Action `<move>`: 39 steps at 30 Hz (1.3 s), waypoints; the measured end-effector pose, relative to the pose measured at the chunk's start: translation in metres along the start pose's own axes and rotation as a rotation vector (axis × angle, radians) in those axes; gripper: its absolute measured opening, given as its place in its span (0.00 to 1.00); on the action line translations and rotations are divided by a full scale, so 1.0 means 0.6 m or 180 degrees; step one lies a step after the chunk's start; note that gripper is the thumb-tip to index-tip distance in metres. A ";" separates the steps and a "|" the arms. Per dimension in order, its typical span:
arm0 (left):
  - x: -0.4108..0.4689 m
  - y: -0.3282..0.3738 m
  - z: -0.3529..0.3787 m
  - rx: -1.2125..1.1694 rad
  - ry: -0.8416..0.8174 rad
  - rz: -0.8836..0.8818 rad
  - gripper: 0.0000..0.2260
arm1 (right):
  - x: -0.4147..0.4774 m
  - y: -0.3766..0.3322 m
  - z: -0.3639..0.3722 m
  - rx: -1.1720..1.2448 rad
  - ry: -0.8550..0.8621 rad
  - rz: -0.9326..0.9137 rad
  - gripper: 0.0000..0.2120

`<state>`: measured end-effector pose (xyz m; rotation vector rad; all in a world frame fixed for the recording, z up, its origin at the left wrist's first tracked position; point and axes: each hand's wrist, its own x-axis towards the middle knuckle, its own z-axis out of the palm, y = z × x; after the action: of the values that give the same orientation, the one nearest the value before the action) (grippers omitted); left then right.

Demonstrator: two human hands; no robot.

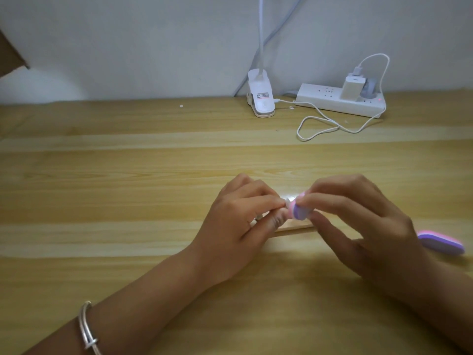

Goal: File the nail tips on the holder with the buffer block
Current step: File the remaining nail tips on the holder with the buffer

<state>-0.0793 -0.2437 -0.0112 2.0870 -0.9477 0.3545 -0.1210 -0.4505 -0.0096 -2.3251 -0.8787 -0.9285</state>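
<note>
The filing itself looks to be in hand. The left hand (pixel 238 221) is closed in a pinch on the holder (pixel 294 226), a pale flat strip held low over the tabletop (pixel 128 175), with one small clear nail tip (pixel 288 201) showing at its fingertips. The right hand (pixel 358 216) has its grip shut around the buffer block (pixel 298 210), a small pink and purple pad, whose end touches that nail tip. How many tips sit on the holder is hidden by the fingers, so progress cannot be judged. The next move probably calls for short, light strokes of the block along the tip's edge, the left hand keeping the strip steady so the tip does not pop off, then a shift to the neighbouring tip. A second pink and purple buffer (pixel 441 242) lies on the tabletop just right of the right hand, untouched.
</note>
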 end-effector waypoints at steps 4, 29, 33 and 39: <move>-0.003 -0.003 -0.001 -0.0020 -0.0048 0.0059 0.09 | -0.006 -0.019 0.013 0.0100 -0.0147 -0.0222 0.09; -0.002 -0.001 0.001 -0.0202 0.0154 0.0026 0.08 | 0.000 0.003 0.003 -0.0009 0.0249 0.0363 0.11; -0.004 0.002 0.001 -0.0185 0.0216 -0.0002 0.10 | -0.002 0.005 0.000 0.0050 0.0243 0.0445 0.11; -0.003 0.003 0.000 0.0011 0.0151 0.0182 0.10 | -0.003 -0.013 0.010 0.0250 0.0174 0.0214 0.07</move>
<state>-0.0819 -0.2434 -0.0113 2.0489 -0.9806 0.4335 -0.1249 -0.4422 -0.0137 -2.2378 -0.7955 -0.9087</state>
